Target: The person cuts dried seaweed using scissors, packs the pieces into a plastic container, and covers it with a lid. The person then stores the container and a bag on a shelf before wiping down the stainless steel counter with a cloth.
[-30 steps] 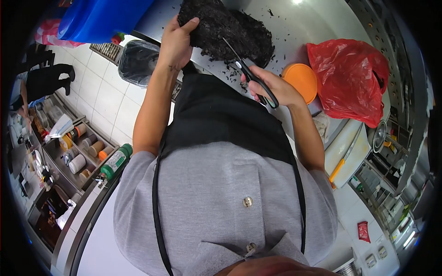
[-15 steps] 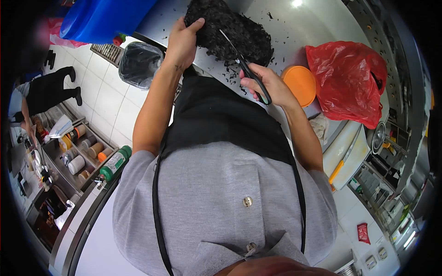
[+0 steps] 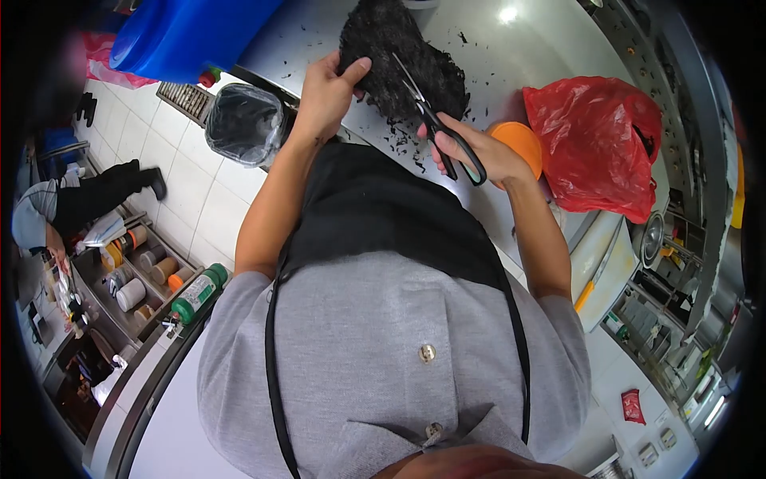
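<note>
A flattened black clump that looks like dried seaweed (image 3: pixel 387 36) lies on the steel counter (image 3: pixel 503 60), small dark shreds scattered around it. My left hand (image 3: pixel 325 100) is closed on the clump's left edge, thumb on top and fingertips mostly hidden. In my right hand (image 3: pixel 487 153) is a pair of black-handled scissors (image 3: pixel 431 120). Their handles stand apart, and the blades point up and left over the clump. Whether the blades touch the clump, I cannot tell. Just behind the right hand is an orange round lid (image 3: pixel 519 144).
A red plastic bag (image 3: pixel 590 148) sits at the right, beyond the orange lid. Further along are a cutting board (image 3: pixel 594 239) and a yellow-handled knife (image 3: pixel 589 289). At left stand a blue container (image 3: pixel 175 40) and a lined bin (image 3: pixel 243 124). Another person (image 3: pixel 96 191) works far left.
The scissors' handles have spread apart and the right hand has shifted slightly right. The left hand and clump edge sit a little lower and further right in view. The distant person's legs moved.
</note>
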`<control>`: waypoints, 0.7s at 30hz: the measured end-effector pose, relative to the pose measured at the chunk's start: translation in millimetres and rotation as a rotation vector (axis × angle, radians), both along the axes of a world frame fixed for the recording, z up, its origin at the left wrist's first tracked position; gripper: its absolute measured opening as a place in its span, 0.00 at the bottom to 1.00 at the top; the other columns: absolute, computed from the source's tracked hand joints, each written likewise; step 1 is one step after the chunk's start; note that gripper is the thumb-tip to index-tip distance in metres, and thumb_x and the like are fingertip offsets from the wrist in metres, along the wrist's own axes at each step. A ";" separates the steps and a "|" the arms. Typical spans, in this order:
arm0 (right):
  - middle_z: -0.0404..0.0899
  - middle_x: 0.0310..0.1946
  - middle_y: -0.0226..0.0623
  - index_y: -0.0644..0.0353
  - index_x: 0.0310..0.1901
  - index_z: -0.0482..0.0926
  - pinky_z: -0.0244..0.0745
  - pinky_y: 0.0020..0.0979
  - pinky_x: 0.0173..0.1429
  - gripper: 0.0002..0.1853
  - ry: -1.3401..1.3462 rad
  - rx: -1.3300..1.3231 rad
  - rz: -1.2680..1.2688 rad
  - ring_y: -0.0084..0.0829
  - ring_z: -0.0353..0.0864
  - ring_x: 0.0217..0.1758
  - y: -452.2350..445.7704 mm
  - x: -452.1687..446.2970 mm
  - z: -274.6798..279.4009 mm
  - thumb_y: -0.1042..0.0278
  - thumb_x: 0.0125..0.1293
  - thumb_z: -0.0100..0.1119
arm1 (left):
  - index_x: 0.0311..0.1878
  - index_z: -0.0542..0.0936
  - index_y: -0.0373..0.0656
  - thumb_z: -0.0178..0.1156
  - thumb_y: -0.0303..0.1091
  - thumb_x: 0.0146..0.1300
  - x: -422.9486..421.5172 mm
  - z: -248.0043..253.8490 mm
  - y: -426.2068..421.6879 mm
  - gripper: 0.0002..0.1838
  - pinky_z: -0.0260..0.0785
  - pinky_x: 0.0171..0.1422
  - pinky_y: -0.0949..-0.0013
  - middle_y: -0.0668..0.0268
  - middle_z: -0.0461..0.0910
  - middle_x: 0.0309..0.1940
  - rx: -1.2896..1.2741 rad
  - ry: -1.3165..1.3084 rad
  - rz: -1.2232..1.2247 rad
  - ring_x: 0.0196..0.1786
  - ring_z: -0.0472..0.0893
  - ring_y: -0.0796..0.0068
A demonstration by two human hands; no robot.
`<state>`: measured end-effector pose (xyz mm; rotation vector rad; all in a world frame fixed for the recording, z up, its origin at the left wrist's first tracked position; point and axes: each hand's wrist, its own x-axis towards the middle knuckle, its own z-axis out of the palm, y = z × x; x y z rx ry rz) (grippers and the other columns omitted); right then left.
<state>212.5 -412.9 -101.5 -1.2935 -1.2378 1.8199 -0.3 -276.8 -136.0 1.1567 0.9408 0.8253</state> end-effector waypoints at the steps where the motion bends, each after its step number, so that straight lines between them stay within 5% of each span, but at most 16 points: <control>1: 0.71 0.26 0.26 0.60 0.55 0.72 0.70 0.24 0.37 0.22 -0.049 -0.041 -0.013 0.19 0.73 0.30 3.2 -2.8 5.2 0.47 0.78 0.49 | 0.44 0.80 0.33 0.63 0.33 0.70 0.3 0.3 -2.0 0.11 0.67 0.36 0.74 0.68 0.82 0.32 -0.016 0.003 -0.023 0.31 0.74 0.81; 6: 0.71 0.26 0.26 0.60 0.51 0.72 0.70 0.24 0.35 0.21 -0.182 0.014 0.012 0.18 0.73 0.29 19.6 -2.2 0.5 0.48 0.77 0.52 | 0.43 0.80 0.34 0.62 0.32 0.70 1.7 7.7 -4.4 0.09 0.66 0.35 0.74 0.68 0.81 0.31 -0.045 -0.038 -0.024 0.30 0.74 0.81; 8: 0.70 0.19 0.26 0.59 0.38 0.72 0.66 0.26 0.27 0.24 -0.243 0.127 -0.016 0.18 0.70 0.22 22.8 -1.9 -5.1 0.42 0.69 0.62 | 0.43 0.80 0.34 0.63 0.33 0.70 -2.1 7.8 1.5 0.10 0.67 0.35 0.74 0.67 0.81 0.31 -0.073 -0.015 -0.038 0.30 0.74 0.80; 15: 0.70 0.17 0.25 0.61 0.39 0.77 0.63 0.26 0.25 0.24 -0.327 0.144 -0.104 0.18 0.68 0.19 19.5 -7.3 -12.1 0.44 0.64 0.69 | 0.46 0.80 0.33 0.63 0.34 0.70 -0.8 9.3 8.8 0.12 0.67 0.36 0.74 0.67 0.82 0.33 -0.116 -0.109 -0.025 0.30 0.75 0.81; 17: 0.69 0.16 0.25 0.61 0.38 0.75 0.63 0.26 0.25 0.23 -0.316 0.144 -0.105 0.18 0.68 0.19 15.0 -9.2 -14.6 0.47 0.64 0.70 | 0.49 0.79 0.31 0.64 0.35 0.69 5.5 2.5 16.2 0.15 0.68 0.37 0.74 0.67 0.82 0.35 0.099 -0.157 0.266 0.30 0.75 0.80; 21: 0.69 0.18 0.25 0.60 0.41 0.73 0.64 0.25 0.26 0.24 -0.285 0.143 -0.039 0.18 0.69 0.20 11.0 -4.8 -14.0 0.45 0.67 0.66 | 0.49 0.80 0.30 0.64 0.34 0.69 4.1 -1.4 17.2 0.15 0.70 0.38 0.74 0.66 0.83 0.33 0.157 -0.033 0.224 0.31 0.76 0.80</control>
